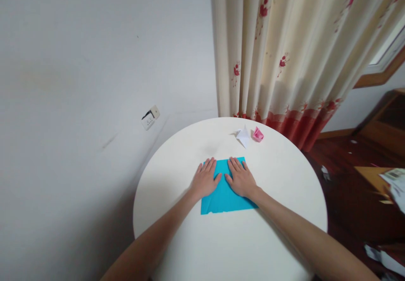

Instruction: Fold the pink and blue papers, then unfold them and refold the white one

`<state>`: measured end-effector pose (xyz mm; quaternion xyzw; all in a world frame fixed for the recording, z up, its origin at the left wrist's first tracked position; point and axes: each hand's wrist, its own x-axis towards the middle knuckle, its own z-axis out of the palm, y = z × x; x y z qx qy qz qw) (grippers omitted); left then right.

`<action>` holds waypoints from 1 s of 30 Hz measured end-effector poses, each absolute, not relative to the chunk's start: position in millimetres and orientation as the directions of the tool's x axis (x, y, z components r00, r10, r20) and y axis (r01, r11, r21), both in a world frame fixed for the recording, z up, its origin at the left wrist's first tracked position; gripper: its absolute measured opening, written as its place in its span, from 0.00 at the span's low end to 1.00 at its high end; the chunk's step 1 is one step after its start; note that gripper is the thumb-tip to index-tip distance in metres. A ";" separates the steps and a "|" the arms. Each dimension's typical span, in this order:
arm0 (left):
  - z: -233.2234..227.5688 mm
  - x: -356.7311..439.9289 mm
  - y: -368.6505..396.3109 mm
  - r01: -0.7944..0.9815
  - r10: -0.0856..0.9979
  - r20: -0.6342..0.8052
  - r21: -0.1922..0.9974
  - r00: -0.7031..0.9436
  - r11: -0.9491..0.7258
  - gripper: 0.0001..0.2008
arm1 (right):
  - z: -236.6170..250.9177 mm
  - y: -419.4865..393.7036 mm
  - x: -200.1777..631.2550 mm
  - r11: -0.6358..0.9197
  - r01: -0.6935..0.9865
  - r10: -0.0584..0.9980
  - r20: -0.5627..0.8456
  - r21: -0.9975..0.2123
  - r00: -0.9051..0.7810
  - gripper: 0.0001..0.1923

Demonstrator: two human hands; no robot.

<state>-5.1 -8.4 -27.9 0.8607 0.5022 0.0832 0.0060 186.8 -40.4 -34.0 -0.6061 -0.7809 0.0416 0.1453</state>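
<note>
A sheet of blue paper [226, 198] lies flat on a round white table [164, 179], its near edge slightly torn and uneven. On the left part of the sheet rests my left hand [205, 179], palm down with fingers stretched forward to the far edge. My right hand [241, 177] lies the same way on the right part, thumb pointing inward. Both hands are open and touch the paper without gripping it. Between the two thumbs a strip of blue shows. Parts of the sheet under the palms are hidden.
Toward the back of the table stand a white origami crane [243, 136] and a folded pink paper piece [258, 135]. A wall with a socket [148, 121] borders the left side. Behind hangs a flowered curtain [278, 61]. Papers [395, 184] lie at the right.
</note>
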 end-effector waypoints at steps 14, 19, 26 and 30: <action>-13.3 32.8 -3.1 0.802 0.799 0.167 0.067 0.578 -0.594 0.28 | -39.2 -35.9 186.1 0.245 0.942 0.963 0.168 -0.229 -0.209 0.35; -29.0 22.6 2.2 0.792 0.800 0.119 0.116 0.588 -0.600 0.27 | -38.1 -33.9 187.0 0.250 0.937 0.965 0.145 -0.243 -0.220 0.34; -31.9 14.6 2.7 0.782 0.784 0.125 0.072 0.608 -0.619 0.28 | -35.7 -26.6 205.8 0.172 0.939 0.984 0.104 -0.297 -0.147 0.33; -29.1 13.2 1.8 0.779 0.785 0.105 0.100 0.611 -0.620 0.28 | -30.9 -12.8 229.2 0.077 0.942 0.982 0.190 -0.327 -0.015 0.28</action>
